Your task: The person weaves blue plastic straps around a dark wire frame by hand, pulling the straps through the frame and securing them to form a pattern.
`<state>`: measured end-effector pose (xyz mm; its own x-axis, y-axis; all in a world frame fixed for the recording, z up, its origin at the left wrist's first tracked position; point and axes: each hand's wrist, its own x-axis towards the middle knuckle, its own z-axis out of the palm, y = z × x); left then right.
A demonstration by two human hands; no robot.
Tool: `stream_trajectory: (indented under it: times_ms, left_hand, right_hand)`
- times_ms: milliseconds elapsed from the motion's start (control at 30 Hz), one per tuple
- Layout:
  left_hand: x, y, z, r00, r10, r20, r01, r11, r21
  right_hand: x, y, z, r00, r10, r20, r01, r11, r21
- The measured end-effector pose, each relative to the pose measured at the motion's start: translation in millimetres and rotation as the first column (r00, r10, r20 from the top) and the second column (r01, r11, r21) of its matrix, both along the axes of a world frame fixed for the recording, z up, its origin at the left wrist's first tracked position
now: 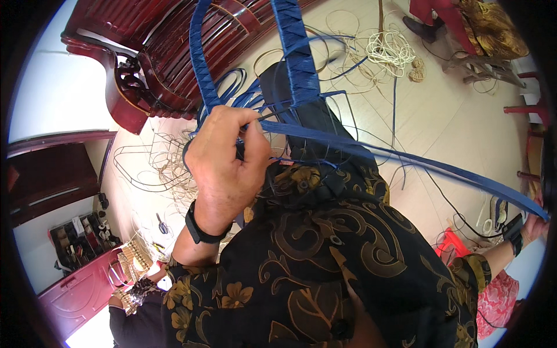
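My left hand (226, 156) is closed in a pinch at the lower end of a frame wrapped in blue strip (295, 52). A long flat blue strip (400, 156) runs from its fingers across my lap to the far right, pulled nearly straight. At that end my right hand (535, 226) grips the strip, partly cut off by the picture's rim. A thin dark rod (274, 114) shows beside my left thumb. The frame's two wrapped bars rise away from me, and loose blue strips (235, 87) hang behind my left hand.
A dark red carved wooden bench (168, 64) stands at the far left. Bundles of thin wire frames (165, 165) and a tangle of pale cord (390, 51) lie on the tiled floor. Another person's legs (444, 23) show at the far right. Scissors (162, 225) lie at lower left.
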<state>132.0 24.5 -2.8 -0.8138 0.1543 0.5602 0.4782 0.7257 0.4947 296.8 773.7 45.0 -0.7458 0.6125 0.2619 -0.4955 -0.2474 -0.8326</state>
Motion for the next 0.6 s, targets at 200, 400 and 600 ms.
stream_trajectory:
  times_ms: [200,400,600]
  left_hand:
    - [-2.0,-6.3,-4.8,0.993,0.02,0.116,-0.03,0.996,0.085]
    - [1.1,-2.2,-1.0,0.971,-0.019,0.237,-0.024,0.984,0.176]
    - [1.9,-0.3,2.2,0.931,-0.055,0.36,-0.046,0.963,0.265]
  right_hand:
    - [95.2,170.9,14.2,0.449,-0.506,0.737,0.306,0.862,0.405]
    - [-30.6,112.5,-57.6,0.372,-0.885,0.279,-0.363,0.138,0.922]
    - [-196.4,-380.4,-89.4,0.905,0.149,0.398,-0.42,0.451,0.788]
